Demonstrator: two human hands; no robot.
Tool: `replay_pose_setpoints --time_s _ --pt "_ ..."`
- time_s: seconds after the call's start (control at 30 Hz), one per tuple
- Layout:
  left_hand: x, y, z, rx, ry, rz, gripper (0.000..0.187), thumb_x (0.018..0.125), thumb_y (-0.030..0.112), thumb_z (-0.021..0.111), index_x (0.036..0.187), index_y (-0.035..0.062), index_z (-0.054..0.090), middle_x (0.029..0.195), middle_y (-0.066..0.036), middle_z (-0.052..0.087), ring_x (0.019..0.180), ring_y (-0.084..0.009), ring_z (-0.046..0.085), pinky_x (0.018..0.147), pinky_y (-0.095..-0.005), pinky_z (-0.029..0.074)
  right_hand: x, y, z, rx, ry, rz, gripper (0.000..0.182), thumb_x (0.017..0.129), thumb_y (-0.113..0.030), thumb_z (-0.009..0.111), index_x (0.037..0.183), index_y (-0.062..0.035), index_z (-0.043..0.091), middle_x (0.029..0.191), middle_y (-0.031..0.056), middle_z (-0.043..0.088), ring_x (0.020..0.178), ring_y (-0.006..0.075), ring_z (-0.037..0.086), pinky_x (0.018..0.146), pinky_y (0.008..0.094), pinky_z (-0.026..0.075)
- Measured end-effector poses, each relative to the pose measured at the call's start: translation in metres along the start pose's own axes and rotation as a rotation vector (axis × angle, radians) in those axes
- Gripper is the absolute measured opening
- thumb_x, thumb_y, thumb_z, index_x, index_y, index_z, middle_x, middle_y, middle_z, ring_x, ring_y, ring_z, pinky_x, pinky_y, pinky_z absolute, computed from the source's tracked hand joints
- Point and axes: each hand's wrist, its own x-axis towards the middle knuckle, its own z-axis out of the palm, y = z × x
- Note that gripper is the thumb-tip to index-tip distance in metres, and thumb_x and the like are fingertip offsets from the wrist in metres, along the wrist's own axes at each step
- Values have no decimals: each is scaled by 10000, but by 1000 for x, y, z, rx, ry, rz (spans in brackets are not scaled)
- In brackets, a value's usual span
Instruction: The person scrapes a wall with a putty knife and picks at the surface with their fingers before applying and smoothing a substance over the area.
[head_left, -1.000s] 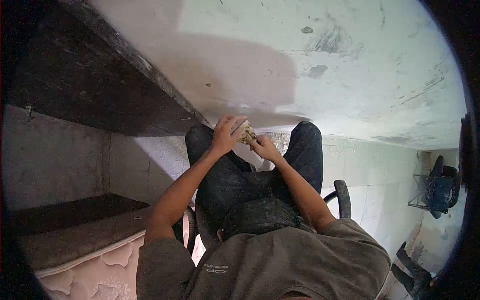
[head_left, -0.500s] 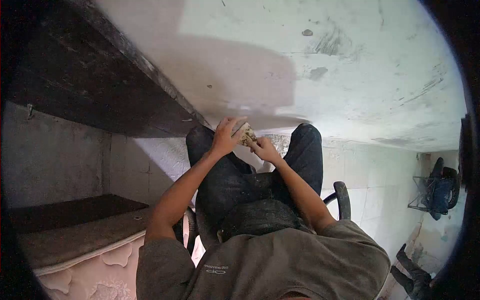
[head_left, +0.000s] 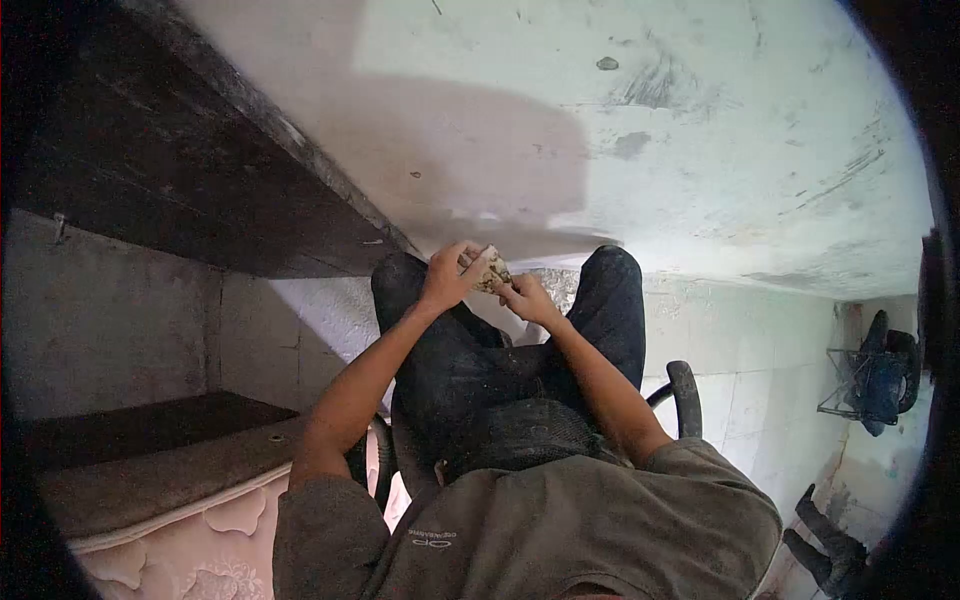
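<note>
A small, pale piece with brown-green blotches (head_left: 492,272) sits between my hands, above the gap between my knees. My left hand (head_left: 450,277) grips it from the left, with the fingers bent over its upper edge. On the lower right side, my right hand (head_left: 530,300) pinches its edge with thumb and fingers. What the piece is made of, and its exact kind, cannot be made out at this size. Both forearms reach forward over my dark trousers (head_left: 470,390).
A chair's black armrest (head_left: 685,400) is at my right. A dark board (head_left: 200,150) runs along the upper left against the pale wall (head_left: 690,180). A pink quilted mattress (head_left: 200,530) lies lower left. Dark items (head_left: 875,385) and dark clothing (head_left: 830,545) are at far right.
My left fingers have curled slightly lower over the blotched piece, which has shifted only a little. My right hand keeps its pinch in nearly the same place.
</note>
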Motion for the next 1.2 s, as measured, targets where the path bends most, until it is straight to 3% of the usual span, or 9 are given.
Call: replay_pose_setpoints --time_s 0.1,0.2,0.27,0.3,0.37,0.47,0.73,0.93,1.2 --pt "1 1 -1 0 -17 -51 210 842 219 647 954 43 630 863 -76 633 757 -192 599 689 -333 477 -3 -11 -4 43 26 -14 460 867 -384 561 632 3 637 488 76 540 444 153 517 468 327 420" --pt "2 -5 1 -29 -5 -76 205 835 224 654 927 41 639 838 -73 640 747 -186 599 679 -334 476 -1 -8 -5 14 -32 79 398 858 -339 591 722 30 654 567 129 608 546 223 612 551 360 473" --pt "1 -8 3 -31 3 -86 205 830 224 660 919 41 642 826 -72 642 740 -183 599 675 -336 476 1 -3 -3 -102 -12 -13 352 840 -317 623 889 31 637 620 141 621 587 257 626 562 370 476" --pt "1 -8 3 -8 25 -128 209 822 224 667 914 38 641 815 -71 643 735 -182 601 675 -335 478 1 0 -1 -103 -12 -13 352 840 -317 623 889 31 637 620 141 621 587 257 626 562 370 476" --pt "0 -11 2 16 47 -170 214 814 224 674 909 35 641 803 -71 643 730 -181 604 675 -334 479 1 6 2 -44 40 -112 436 813 -317 657 1076 17 560 668 163 624 587 280 612 561 386 469" --pt "-1 -14 -2 39 86 -212 192 782 176 691 881 23 631 797 -86 647 731 -203 630 662 -341 495 0 -2 0 -72 16 -43 540 791 -322 679 1182 -6 483 674 165 607 568 282 589 560 389 465" --pt "1 -17 -8 -103 75 -512 254 790 158 677 1025 71 643 809 -74 621 764 -180 609 701 -316 489 -3 -2 0 -142 -26 -163 615 746 -346 713 1198 -40 429 685 122 573 625 280 585 580 385 466" --pt "0 -17 -8 -383 44 -588 302 778 116 658 1078 95 631 799 -32 557 735 -139 541 675 -302 458 -3 -10 -4 -189 -71 -125 616 734 -346 722 1204 -75 429 684 114 566 629 280 576 575 392 454" --pt "1 -19 -9 -436 6 -599 308 795 79 629 1102 76 613 806 -31 526 723 -135 521 650 -284 450 -4 -11 -4 -153 -30 -95 580 738 -332 731 1187 -91 455 630 102 539 597 276 568 555 386 443"
